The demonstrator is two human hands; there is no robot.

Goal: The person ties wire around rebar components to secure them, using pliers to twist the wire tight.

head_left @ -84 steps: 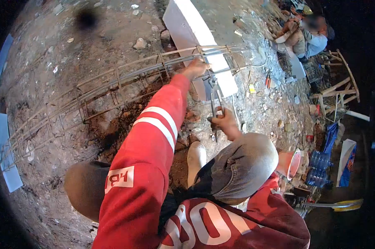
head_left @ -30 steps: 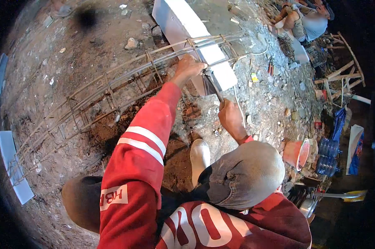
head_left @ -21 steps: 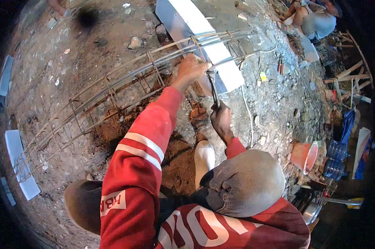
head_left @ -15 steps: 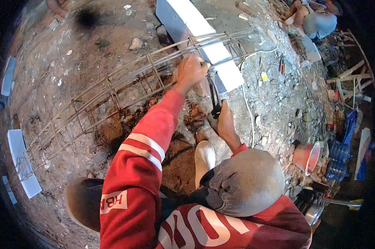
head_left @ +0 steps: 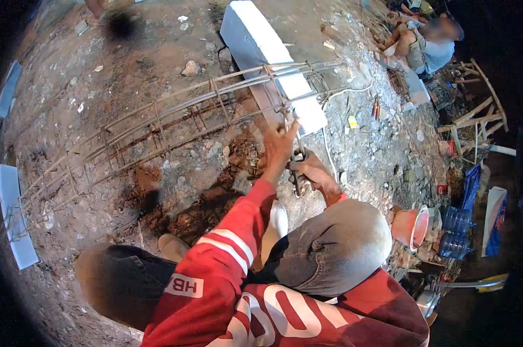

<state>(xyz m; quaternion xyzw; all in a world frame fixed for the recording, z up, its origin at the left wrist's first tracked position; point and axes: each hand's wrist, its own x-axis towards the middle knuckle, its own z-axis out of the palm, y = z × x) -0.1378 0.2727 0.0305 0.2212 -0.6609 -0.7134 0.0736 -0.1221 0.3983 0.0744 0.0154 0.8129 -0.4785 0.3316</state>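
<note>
- We see the cage of steel bars (head_left: 186,106) lying ahead of us, its long axis running from near left to far right; its right part crosses over a white block (head_left: 261,37), and its left end lies over another white block (head_left: 10,194).
- Our right hand (head_left: 316,172) is closed around the dark handles of a pincer-like tool (head_left: 298,155); the tool's long axis points away from our body, roughly across the bars.
- Our left hand (head_left: 279,147) is the nearer one to the cage, its fingers raised at the lower bar, in front of the first white block; we cannot tell whether they pinch anything, as the fingertips and the tool's head blend together there.
- From the right hand's grip, that lower bar lies ahead and slightly to the left; the left hand sits between the two, just beside the right; we cannot tell whether they touch.
- Close to the right hand, a pale cable (head_left: 328,151) runs along the rubble; nearer us, a boot (head_left: 277,222) stands below both hands; well apart to the right we see a reddish bucket (head_left: 405,224).
</note>
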